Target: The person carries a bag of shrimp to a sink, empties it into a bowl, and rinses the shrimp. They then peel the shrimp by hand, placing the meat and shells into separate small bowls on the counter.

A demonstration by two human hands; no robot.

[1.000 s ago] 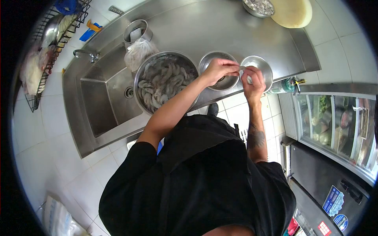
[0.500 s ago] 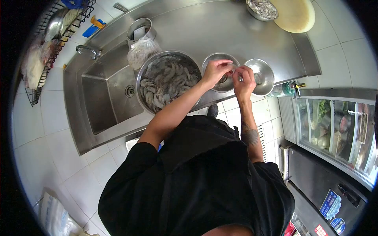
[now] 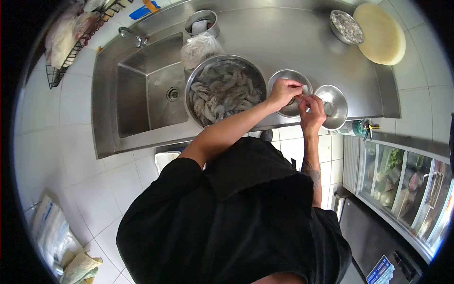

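Observation:
My left hand (image 3: pixel 284 93) is closed on a small greyish shrimp (image 3: pixel 305 89), its pale body showing past the fingertips. Close beside it, my right hand (image 3: pixel 312 115) pinches at the same shrimp from below. Both hands are over the near right side of a metal bowl (image 3: pixel 286 73), whose contents they mostly hide. To the right stands a second metal bowl (image 3: pixel 339 106) with a little greyish matter inside. Left of my hands, a large metal basin (image 3: pixel 259 75) holds many whole grey shrimp (image 3: pixel 226 90).
A sink (image 3: pixel 163 90) with a tap (image 3: pixel 135 35) lies left. Behind the basin are a plastic bag (image 3: pixel 201 48) and a metal pot (image 3: pixel 215 29). At the back right, a bowl of peeled shrimp (image 3: pixel 347 27) stands beside a round board (image 3: pixel 384 35). A glass-fronted fridge (image 3: pixel 402 184) stands right.
The camera view has shifted, so the counter appears lower and further right. My hands stay together near the middle bowl, the right hand now slightly lower relative to the left.

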